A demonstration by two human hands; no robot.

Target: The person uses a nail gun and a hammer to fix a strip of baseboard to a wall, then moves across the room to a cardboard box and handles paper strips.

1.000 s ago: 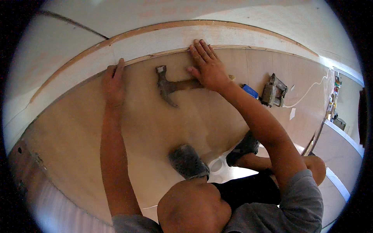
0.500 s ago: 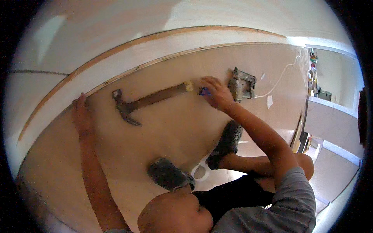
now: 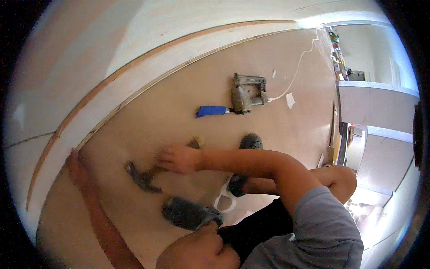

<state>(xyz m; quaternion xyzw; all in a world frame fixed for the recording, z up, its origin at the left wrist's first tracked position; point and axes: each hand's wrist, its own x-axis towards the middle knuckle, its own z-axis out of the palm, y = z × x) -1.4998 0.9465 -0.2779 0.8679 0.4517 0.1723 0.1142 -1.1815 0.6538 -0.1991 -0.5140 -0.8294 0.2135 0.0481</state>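
My right hand [image 3: 181, 159] is blurred, its fingers closed round the handle of a claw hammer [image 3: 144, 179]. The hammer's head points left, and the butt of its handle shows past my knuckles. At the far left my left hand [image 3: 77, 169] rests with stretched fingers against the foot of a white baseboard [image 3: 148, 67] with a brown top edge. A tool with a blue grip [image 3: 211, 111] lies on the floor, its end touching or very near a nail gun [image 3: 242, 99].
A pale hose [image 3: 295, 74] runs from the nail gun to the far right. White scraps [image 3: 290, 101] lie near it. My dark clogs [image 3: 188, 213] are on the tan floor [image 3: 148, 112], with a white loop [image 3: 225, 204] between them. White panels [image 3: 380, 105] stand at the right.
My right hand has let go of the blue-gripped tool beside the nail gun and moved left onto the hammer handle. My left hand stays at the baseboard. The view has shifted.
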